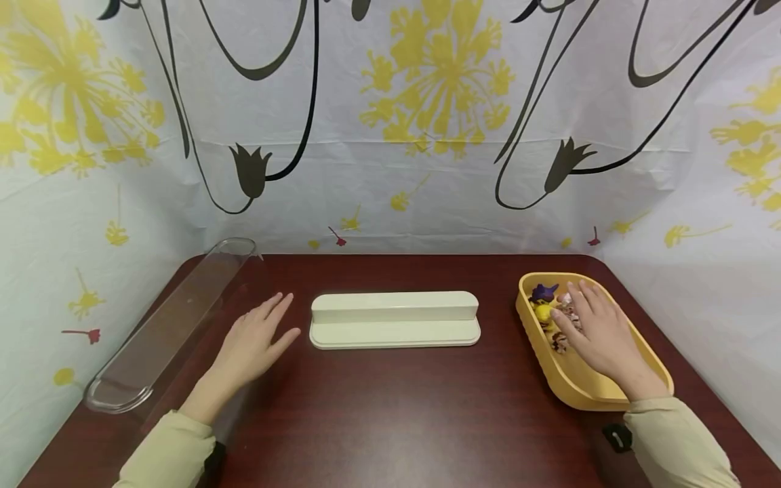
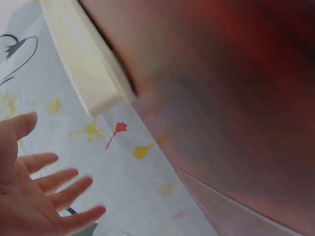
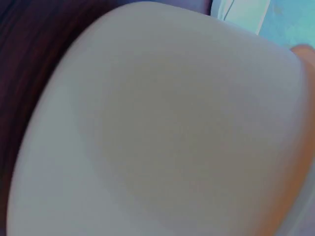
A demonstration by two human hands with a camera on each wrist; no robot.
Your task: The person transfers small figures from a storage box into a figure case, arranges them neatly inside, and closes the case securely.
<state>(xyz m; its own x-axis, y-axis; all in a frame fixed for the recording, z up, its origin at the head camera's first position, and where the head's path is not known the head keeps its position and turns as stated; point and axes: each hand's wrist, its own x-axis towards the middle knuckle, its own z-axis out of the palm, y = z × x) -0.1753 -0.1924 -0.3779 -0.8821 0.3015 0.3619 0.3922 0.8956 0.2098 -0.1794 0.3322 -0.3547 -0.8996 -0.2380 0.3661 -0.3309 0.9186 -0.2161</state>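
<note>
seen from the head view: a dark red-brown table (image 1: 390, 407) backed by a white cloth (image 1: 390, 135) printed with yellow flowers and black stems. at the right, a shallow yellow tray (image 1: 610, 396) holding a heap of small toys (image 1: 545, 303), purple and yellow among them, bunched at its far end. right hand (image 1: 601, 335) reaching into the tray, palm down, fingers straight and slightly apart, fingertips at the toys; whether anything is pinched cannot be told. in the right wrist view, only the tray's pale inside (image 3: 157, 128), blurred and very close. at the middle of the table, a long cream-coloured base (image 1: 394, 320) with a raised step along its back, lying crosswise, well apart from the tray. left hand (image 1: 253, 342) flat and spread just left of the base, not touching it, holding nothing; spread fingers (image 2: 54, 179) also plain in the left wrist view, with an end of the base (image 2: 93, 73) nearby. along the table's left edge, a long clear plastic cover (image 1: 165, 332), lying open side up.
</note>
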